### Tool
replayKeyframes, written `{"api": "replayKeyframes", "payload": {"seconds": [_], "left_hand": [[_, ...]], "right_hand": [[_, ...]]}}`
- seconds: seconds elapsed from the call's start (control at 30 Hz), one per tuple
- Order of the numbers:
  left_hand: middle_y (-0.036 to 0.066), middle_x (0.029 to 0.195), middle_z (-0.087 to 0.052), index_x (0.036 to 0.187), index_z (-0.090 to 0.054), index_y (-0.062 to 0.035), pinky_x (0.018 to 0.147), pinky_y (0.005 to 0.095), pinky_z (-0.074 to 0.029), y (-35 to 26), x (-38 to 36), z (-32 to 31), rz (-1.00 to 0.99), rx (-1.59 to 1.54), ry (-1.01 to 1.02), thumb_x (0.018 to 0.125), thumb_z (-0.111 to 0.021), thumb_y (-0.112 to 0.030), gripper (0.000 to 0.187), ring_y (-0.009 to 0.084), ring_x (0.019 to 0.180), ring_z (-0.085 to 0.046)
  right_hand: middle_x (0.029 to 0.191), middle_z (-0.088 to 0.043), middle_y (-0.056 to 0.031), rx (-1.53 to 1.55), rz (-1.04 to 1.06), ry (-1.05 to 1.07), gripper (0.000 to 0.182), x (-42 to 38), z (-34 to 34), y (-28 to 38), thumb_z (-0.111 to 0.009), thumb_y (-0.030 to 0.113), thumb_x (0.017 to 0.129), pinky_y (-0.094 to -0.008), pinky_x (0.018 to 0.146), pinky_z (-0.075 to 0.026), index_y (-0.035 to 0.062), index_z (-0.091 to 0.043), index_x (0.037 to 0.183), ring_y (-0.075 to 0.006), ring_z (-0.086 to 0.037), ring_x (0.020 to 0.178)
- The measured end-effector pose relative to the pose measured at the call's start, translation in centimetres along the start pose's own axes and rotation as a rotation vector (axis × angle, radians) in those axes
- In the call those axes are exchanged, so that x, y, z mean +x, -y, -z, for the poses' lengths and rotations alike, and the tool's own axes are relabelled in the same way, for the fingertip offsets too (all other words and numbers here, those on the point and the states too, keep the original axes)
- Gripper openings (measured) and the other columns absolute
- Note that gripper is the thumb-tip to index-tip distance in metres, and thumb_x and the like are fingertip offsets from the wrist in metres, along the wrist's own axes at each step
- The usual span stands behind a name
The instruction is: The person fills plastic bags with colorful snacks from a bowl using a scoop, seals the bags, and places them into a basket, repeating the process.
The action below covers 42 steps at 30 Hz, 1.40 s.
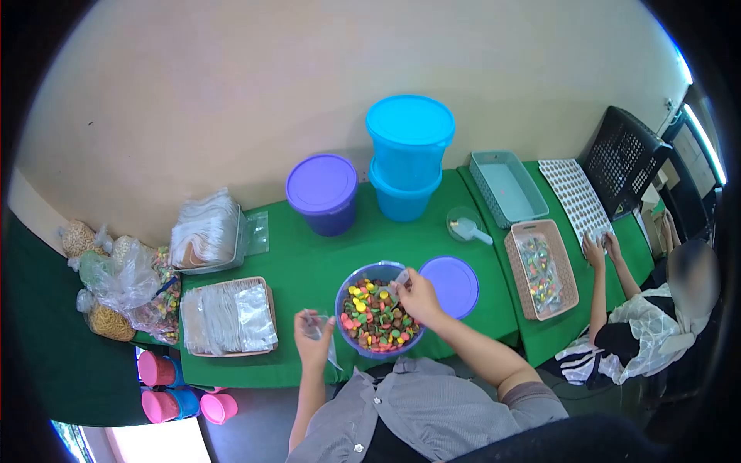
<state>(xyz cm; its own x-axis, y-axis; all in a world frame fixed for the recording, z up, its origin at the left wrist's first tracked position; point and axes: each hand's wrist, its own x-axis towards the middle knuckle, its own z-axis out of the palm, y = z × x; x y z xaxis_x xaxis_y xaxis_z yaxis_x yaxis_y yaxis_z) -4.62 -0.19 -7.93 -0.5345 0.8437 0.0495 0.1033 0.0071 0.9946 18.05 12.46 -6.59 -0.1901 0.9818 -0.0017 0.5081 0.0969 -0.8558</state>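
A round purple tub point(342, 292) holds a heap of colourful candy-like discs point(378, 320) in yellow, green, pink and brown. Left of it, my left hand point(312, 347) is closed on a small clear plastic bag point(315, 327), partly covered by the fingers. My right hand point(417, 296) is over the tub's upper right rim, its fingers pinched around a small translucent thing point(402, 278) whose kind I cannot make out. Beside the tub lies its purple lid point(449, 287). A white scoop point(469, 229) rests in a clear bowl point(457, 216) behind it.
Baskets of plastic bags point(229, 318) stand on the left of the green table point(309, 258), a lidded purple bucket point(322, 185) and stacked blue buckets point(409, 154) at the back. Right are a basket of filled packets point(540, 270), a sticker sheet point(575, 197) and another person point(648, 324).
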Motion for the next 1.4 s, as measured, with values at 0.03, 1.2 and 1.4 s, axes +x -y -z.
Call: {"api": "replayKeyframes", "payload": {"seconds": [0.03,1.2,1.4], "left_hand": [[0.001,0.088,-0.052,0.102,-0.051,-0.0054,0.074,0.0267,-0.044,0.1,0.0,-0.8,-0.007,0.018,0.012,0.075,-0.079,-0.011,0.039,0.011,0.082,-0.051],[0.003,0.09,-0.052,0.105,-0.051,-0.0044,0.076,0.0276,-0.043,-0.8,-1.8,-2.1,-0.033,0.078,0.02,0.077,-0.078,-0.014,0.04,0.0118,0.084,-0.051],[0.005,0.093,-0.056,0.105,-0.052,-0.0045,0.08,0.0311,-0.046,-1.4,-1.7,-1.9,-0.018,0.11,0.015,0.076,-0.078,-0.014,0.04,0.0151,0.087,-0.054]], "right_hand": [[0.077,-0.066,-0.0182,0.017,-0.005,-0.031,0.021,-0.3,-0.3,0.0,-0.065,0.013,0.087,-0.0376,0.062,-0.051,-0.0031,-0.056,0.096,-0.0277,-0.067,0.069],[0.106,-0.059,-0.0146,0.871,-0.583,-0.014,0.023,-2.4,-3.8,-1.6,-0.056,0.006,0.095,-0.0306,0.072,-0.059,0.001,-0.045,0.113,-0.0227,-0.065,0.094],[0.106,-0.059,-0.015,0.835,-0.58,0.035,0.022,-2.3,-4.1,-1.8,-0.057,0.007,0.095,-0.0316,0.073,-0.059,0.0009,-0.045,0.113,-0.0228,-0.066,0.089]]}}
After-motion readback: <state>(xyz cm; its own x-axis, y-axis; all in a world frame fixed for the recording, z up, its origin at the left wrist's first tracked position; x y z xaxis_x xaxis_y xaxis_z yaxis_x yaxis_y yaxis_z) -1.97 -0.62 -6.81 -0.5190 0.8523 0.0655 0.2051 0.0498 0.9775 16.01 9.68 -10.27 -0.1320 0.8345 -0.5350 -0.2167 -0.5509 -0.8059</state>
